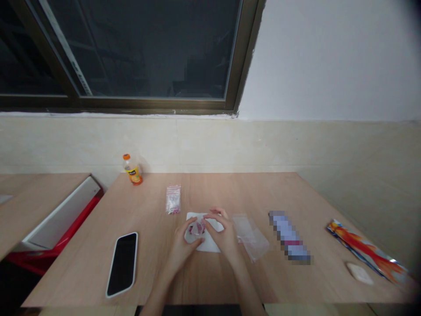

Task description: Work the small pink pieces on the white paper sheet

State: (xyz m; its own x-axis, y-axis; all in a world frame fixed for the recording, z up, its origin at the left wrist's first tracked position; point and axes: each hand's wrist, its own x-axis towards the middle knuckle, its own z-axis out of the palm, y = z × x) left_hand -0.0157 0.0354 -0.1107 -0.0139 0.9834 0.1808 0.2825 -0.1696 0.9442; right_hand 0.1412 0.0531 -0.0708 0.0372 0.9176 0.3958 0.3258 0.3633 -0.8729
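My left hand [182,243] and my right hand [221,232] meet over a white paper sheet [197,216] in the middle of the wooden table [197,281]. A small pink-and-clear wrapped item [197,227] sits between them, with the fingers of my left hand curved around it. My right hand's fingers lie against its other side, and I cannot tell whether they grip it. Its lower part is hidden by my fingers. A clear plastic bag [250,237] lies just right of my right hand.
A small resealable bag of pink pieces [173,199], a juice bottle [132,170] and a black-screened phone [123,264] stand left and ahead. To the right lie a pixelated long packet [289,237], a colourful foil packet [365,250] and a cream object [359,273].
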